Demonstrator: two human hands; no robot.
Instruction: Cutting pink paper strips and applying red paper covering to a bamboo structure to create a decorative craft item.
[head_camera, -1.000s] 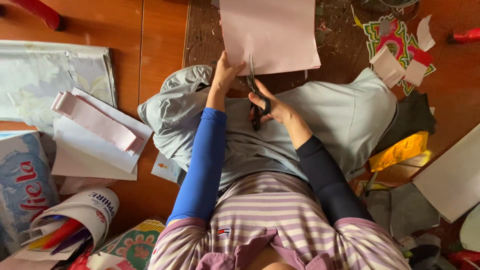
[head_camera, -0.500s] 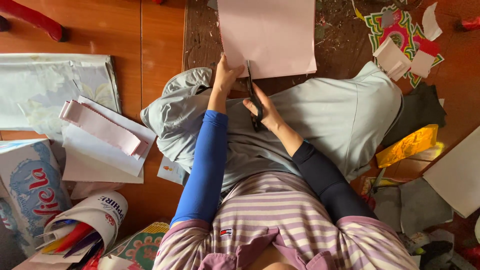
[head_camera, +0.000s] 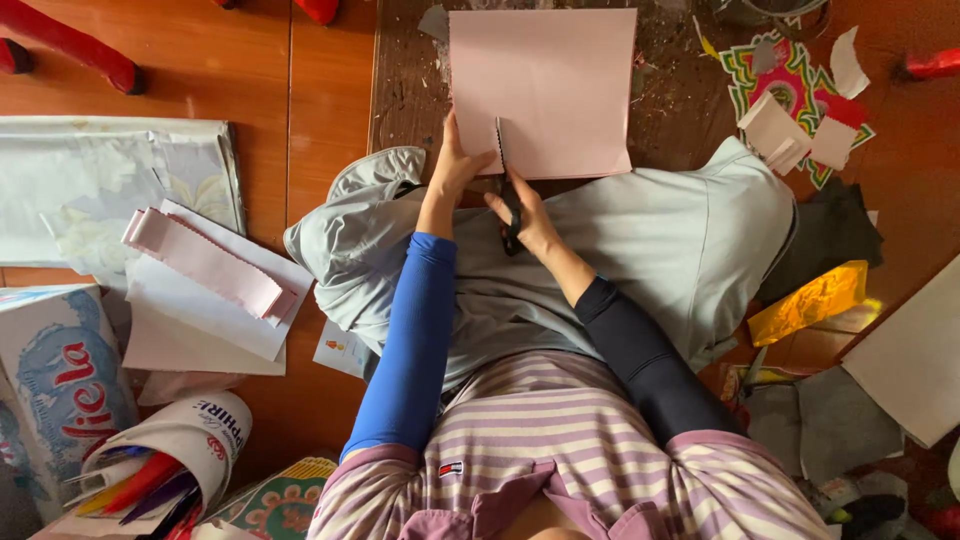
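A pale pink sheet of paper (head_camera: 555, 85) lies on a dark board (head_camera: 400, 90) in front of my knees. My left hand (head_camera: 453, 168) pinches the sheet's near left edge. My right hand (head_camera: 525, 210) grips dark scissors (head_camera: 505, 190) whose blades point away from me and have cut a short way into the sheet's near edge. My left sleeve is blue, my right sleeve is black, and grey trousers cover my crossed legs.
Folded pink strips (head_camera: 205, 262) lie on white sheets at my left, beside a pale floral cloth (head_camera: 110, 190). A rolled paper tube with coloured sheets (head_camera: 165, 460) sits near left. Colourful cut-outs and white scraps (head_camera: 795, 100) lie far right, yellow foil (head_camera: 810, 300) at right.
The scissors have advanced a little further into the pink sheet's near edge. Both hands keep their hold, and my view has shifted slightly.
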